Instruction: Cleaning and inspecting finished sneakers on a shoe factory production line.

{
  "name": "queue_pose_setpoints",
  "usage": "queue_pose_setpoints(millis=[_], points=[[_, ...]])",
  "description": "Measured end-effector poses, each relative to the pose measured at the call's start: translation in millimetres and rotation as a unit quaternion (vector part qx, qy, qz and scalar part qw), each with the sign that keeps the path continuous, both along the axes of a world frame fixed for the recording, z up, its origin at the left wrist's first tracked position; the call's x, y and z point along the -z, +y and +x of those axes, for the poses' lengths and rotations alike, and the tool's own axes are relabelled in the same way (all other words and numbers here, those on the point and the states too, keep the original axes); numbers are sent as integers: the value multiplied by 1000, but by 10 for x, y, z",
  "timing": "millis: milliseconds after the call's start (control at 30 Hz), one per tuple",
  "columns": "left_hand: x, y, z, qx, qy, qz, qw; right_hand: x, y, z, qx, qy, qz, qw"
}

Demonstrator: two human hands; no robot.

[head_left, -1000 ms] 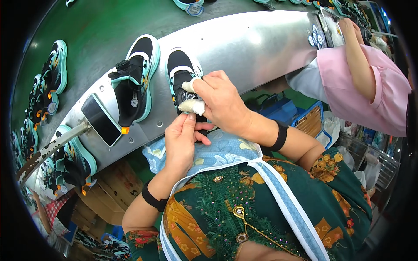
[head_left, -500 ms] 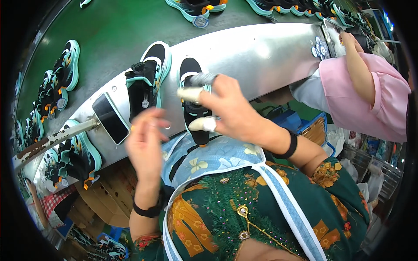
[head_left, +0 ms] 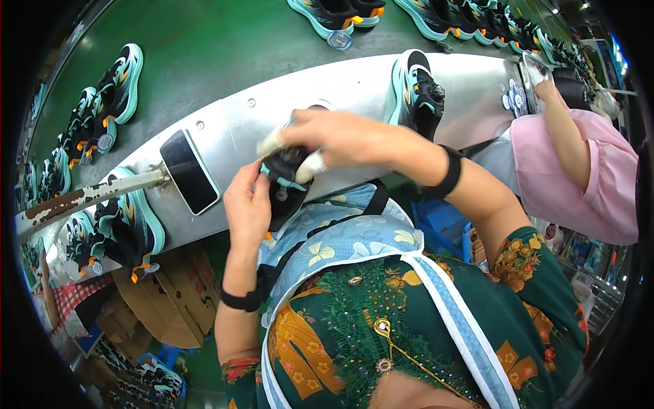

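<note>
Metal ledge [head_left: 361, 88], bright, along a green belt [head_left: 204, 54]; black-and-teal shoes [head_left: 126, 82] lined up on the belt.

Phone [head_left: 189, 170]: one, dark-screened, flat on the ledge near a worn bar [head_left: 102, 194]; presumably kept to the left so the middle serves for handling.

Second shoe [head_left: 426, 102]: one, standing on the ledge beyond the right forearm; apparently parked within easy reach.

Held shoe [head_left: 286, 206]: one, black with teal trim, between the two hands at the ledge's near edge, heel toward the blue apron [head_left: 327, 252]; that position likely turns its opening to the wearer's view.

Left hand [head_left: 248, 208]: narrowed on the shoe's left side, thumb and fingers at the collar; probably steadying it.

Right hand [head_left: 327, 136]: above the shoe's front, thumb and one finger in pale covers, likely worn for protection. Blurred; cannot tell whether it grips or merely brushes the upper.
</note>
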State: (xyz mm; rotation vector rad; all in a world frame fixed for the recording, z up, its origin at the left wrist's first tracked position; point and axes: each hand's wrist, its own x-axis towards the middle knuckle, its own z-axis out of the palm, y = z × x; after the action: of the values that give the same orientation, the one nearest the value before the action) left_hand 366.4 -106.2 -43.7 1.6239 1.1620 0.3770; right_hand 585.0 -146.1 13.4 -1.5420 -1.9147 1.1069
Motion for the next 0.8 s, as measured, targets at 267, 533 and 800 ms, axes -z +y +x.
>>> queue_pose_setpoints(millis=[267, 533, 800], points=[[-96, -167, -27, -119, -46, -51, 990, -4, 22, 74, -105, -81, 56, 990], [-361, -205, 90, -26, -125, -422, 897, 15, -17, 117, -63, 74, 29, 995], [-401, -424, 265, -81, -122, -395, 907, -46, -153, 23, 32, 31, 2, 999]])
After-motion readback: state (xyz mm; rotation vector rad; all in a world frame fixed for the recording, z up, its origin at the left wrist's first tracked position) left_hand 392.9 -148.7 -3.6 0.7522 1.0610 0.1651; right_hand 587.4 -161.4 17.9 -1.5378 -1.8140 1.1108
